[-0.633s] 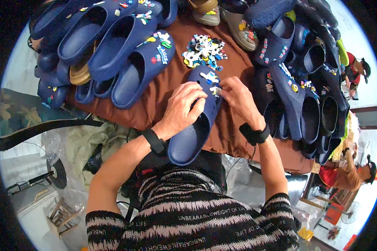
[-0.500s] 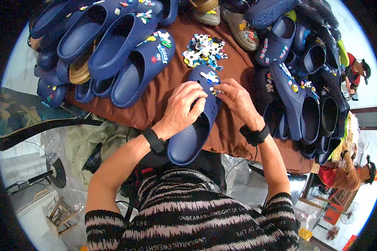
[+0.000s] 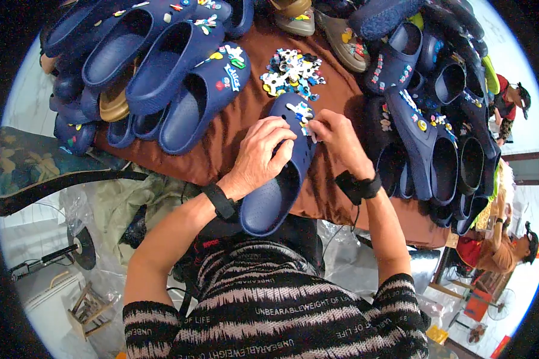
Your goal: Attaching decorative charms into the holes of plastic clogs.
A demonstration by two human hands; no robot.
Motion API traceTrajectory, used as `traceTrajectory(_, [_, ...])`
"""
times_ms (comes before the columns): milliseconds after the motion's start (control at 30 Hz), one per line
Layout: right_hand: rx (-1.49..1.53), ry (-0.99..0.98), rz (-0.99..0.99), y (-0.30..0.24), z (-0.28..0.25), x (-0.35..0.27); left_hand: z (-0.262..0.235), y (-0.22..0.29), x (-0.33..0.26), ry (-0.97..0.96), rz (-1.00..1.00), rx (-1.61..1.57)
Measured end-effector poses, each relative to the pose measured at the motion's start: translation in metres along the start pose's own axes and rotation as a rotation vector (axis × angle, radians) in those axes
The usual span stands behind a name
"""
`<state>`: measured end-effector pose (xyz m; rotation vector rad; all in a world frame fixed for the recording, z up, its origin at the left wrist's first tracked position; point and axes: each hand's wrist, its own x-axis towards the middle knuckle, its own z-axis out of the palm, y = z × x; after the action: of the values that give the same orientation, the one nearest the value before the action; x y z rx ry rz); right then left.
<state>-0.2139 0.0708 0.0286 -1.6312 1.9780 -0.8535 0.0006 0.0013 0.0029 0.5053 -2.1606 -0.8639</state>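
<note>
A navy blue clog [image 3: 275, 200] lies in front of me, heel toward my body and toe pointing away. My left hand [image 3: 262, 149] is closed on its left side, fingers curled over the upper by the holes. At the right side of the upper, my right hand [image 3: 336, 136] pinches a small shoe charm [image 3: 311, 133], mostly hidden by the fingertips. A white and blue charm [image 3: 299, 110] sits on the toe just beyond. Past the toe is a heap of small loose colourful charms [image 3: 293, 70] on the brown cloth [image 3: 221, 122].
Piled navy clogs [image 3: 188, 110] with charms fill the left, and more clogs [image 3: 422, 137] crowd the right. A grey-brown clog [image 3: 344, 45] rests at the back. A patterned chair [image 3: 48, 161] stands at left. Two other people [image 3: 500, 245] are off to the far right.
My right hand has turned slightly, its wrist drawn back left, and its fingertips press closer on the charm at the clog's side. My left hand and the clog have stayed put.
</note>
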Motion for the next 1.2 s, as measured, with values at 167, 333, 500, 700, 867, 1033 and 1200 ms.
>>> traceTrajectory(167, [0.040,0.007,-0.055,0.012,-0.010,-0.012,-0.001,-0.001,0.000,0.004,0.011,-0.012])
traceTrajectory(333, [-0.074,-0.021,-0.205,0.005,-0.005,-0.017,0.000,0.000,0.000,0.003,0.005,-0.013])
traceTrajectory(500, [-0.186,0.027,-0.251,-0.001,0.002,-0.012,0.000,-0.001,0.000,0.000,0.011,-0.002])
traceTrajectory(700, [-0.269,0.123,-0.101,-0.007,0.019,-0.014,0.001,-0.001,0.001,-0.005,0.010,-0.008])
traceTrajectory(867, [-0.198,0.197,0.115,-0.015,0.027,-0.007,0.000,-0.002,0.000,0.007,0.019,0.000])
traceTrajectory(1033, [-0.228,0.196,0.182,-0.013,0.032,-0.004,0.002,-0.002,0.002,0.007,0.024,-0.002])
traceTrajectory(1200, [-0.388,0.195,0.185,-0.021,0.035,-0.001,0.001,-0.004,0.000,0.012,0.029,0.012])
